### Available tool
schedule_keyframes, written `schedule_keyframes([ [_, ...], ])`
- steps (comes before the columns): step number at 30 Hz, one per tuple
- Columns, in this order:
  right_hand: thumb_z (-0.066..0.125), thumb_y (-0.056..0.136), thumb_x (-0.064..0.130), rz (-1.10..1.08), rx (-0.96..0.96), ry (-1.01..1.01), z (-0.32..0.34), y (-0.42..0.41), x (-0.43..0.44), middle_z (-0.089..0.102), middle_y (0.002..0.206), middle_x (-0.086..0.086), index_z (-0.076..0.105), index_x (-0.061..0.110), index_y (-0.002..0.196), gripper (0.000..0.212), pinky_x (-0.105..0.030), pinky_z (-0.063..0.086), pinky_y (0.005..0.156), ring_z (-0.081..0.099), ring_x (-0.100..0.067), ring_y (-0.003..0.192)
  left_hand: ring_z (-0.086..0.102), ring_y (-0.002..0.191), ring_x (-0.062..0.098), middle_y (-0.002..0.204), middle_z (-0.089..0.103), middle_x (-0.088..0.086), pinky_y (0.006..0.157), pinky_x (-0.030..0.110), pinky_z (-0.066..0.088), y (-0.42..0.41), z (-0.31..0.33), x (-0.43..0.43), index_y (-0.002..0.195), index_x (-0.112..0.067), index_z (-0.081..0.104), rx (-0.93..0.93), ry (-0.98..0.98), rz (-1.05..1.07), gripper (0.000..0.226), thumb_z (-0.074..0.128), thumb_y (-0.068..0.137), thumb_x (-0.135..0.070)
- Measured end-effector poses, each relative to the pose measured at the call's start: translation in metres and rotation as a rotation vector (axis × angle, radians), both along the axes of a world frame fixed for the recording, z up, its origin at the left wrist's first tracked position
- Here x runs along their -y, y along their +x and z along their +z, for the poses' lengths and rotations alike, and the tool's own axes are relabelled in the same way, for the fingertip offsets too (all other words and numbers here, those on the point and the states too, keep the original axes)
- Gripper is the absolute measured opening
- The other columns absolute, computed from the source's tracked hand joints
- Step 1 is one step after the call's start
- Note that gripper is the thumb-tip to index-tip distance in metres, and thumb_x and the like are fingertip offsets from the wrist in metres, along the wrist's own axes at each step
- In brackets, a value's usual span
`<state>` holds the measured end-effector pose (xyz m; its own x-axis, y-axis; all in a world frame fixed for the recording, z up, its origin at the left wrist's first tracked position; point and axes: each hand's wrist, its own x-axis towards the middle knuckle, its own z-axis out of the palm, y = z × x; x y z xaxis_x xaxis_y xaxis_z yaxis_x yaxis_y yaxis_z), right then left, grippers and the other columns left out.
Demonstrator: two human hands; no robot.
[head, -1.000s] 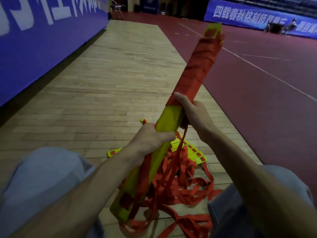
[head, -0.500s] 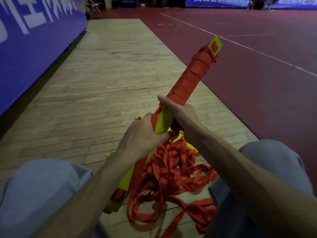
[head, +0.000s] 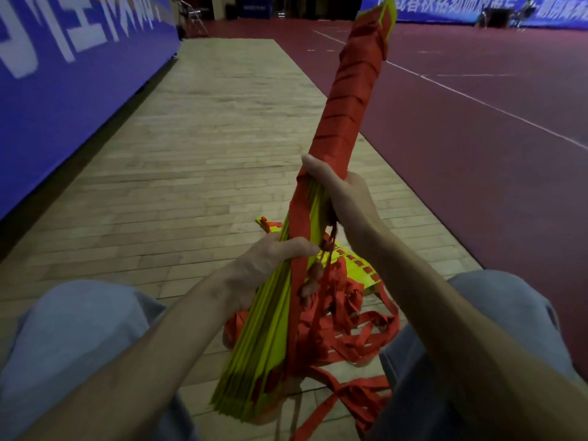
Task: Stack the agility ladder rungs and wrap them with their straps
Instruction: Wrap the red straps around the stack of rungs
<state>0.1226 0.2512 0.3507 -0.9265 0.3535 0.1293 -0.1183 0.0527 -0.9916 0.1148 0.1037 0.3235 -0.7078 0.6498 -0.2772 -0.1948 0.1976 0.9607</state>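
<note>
Plainly both hands are clenched on the bundle. The right hand [head: 345, 198] curls round the stacked rungs [head: 270, 338] just where the red wrapping [head: 346, 100] ends. The left hand [head: 267, 262] grips lower, its thumb pinning a strap [head: 299, 224] against the yellow. The upper half looks bound and the lower half is bare. Loose straps [head: 356, 326] lie heaped on the wooden floor [head: 206, 154] beneath. The bundle slants up and away, both forearms reaching forward.

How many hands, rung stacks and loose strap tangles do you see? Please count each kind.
Hands: 2 (left hand, right hand)
Rung stacks: 2 (held stack, floor stack)
Strap tangle: 1
Total: 5
</note>
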Motion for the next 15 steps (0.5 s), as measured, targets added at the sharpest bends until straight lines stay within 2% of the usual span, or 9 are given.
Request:
schedule_keyframes([
  [2, 0.063, 0.080, 0.067, 0.004, 0.052, 0.243, 0.007, 0.001, -0.005, 0.058, 0.049, -0.002, 0.062, 0.015, 0.064, 0.055, -0.025, 0.042, 0.041, 0.055, -0.015, 0.041, 0.059, 0.046, 0.007, 0.057, 0.062, -0.002, 0.051, 0.022, 0.047, -0.003, -0.001, 0.001, 0.081, -0.007, 0.059, -0.031, 0.023, 0.029, 0.014, 0.061, 0.094, -0.012],
  [5, 0.050, 0.084, 0.073, 0.027, 0.139, 0.445, 0.010, 0.003, -0.011, 0.068, 0.053, -0.002, 0.066, 0.007, 0.067, 0.071, -0.023, 0.046, 0.039, 0.062, -0.021, 0.041, 0.054, 0.043, 0.018, 0.054, 0.059, 0.007, 0.051, 0.027, 0.044, -0.010, -0.006, 0.003, 0.076, -0.001, 0.060, -0.157, 0.013, 0.147, 0.017, 0.069, 0.086, -0.011],
  [7, 0.047, 0.085, 0.074, 0.021, 0.154, 0.489, 0.006, 0.004, -0.011, 0.070, 0.057, -0.002, 0.069, 0.006, 0.068, 0.074, -0.021, 0.048, 0.041, 0.066, -0.022, 0.046, 0.059, 0.054, 0.021, 0.063, 0.064, 0.002, 0.057, 0.033, 0.047, -0.016, -0.011, 0.003, 0.083, -0.011, 0.066, -0.350, -0.185, 0.292, 0.018, 0.077, 0.078, -0.023],
  [9, 0.051, 0.085, 0.072, 0.001, 0.178, 0.448, 0.000, 0.001, -0.006, 0.070, 0.057, -0.003, 0.070, 0.008, 0.065, 0.069, -0.016, 0.045, 0.041, 0.065, -0.018, 0.045, 0.061, 0.067, 0.020, 0.072, 0.063, -0.005, 0.060, 0.032, 0.046, -0.018, -0.016, 0.004, 0.092, -0.022, 0.062, -0.601, -0.498, 0.411, 0.033, 0.078, 0.072, -0.043],
  [11, 0.059, 0.083, 0.068, 0.004, 0.231, 0.270, -0.007, -0.003, 0.000, 0.066, 0.058, -0.004, 0.067, 0.009, 0.068, 0.062, -0.018, 0.044, 0.043, 0.061, -0.016, 0.045, 0.059, 0.076, 0.024, 0.082, 0.059, -0.006, 0.063, 0.032, 0.039, -0.014, -0.021, 0.004, 0.106, -0.025, 0.053, -0.784, -0.674, 0.462, 0.049, 0.073, 0.072, -0.054],
  [15, 0.078, 0.075, 0.051, -0.031, 0.211, 0.021, -0.014, -0.007, 0.011, 0.053, 0.056, 0.001, 0.066, 0.013, 0.081, 0.041, -0.020, 0.038, 0.043, 0.048, -0.012, 0.046, 0.055, 0.100, 0.024, 0.118, 0.050, 0.001, 0.073, 0.033, 0.037, -0.006, -0.034, -0.001, 0.136, -0.022, 0.031, -0.874, -0.581, 0.340, 0.069, 0.062, 0.081, -0.052],
])
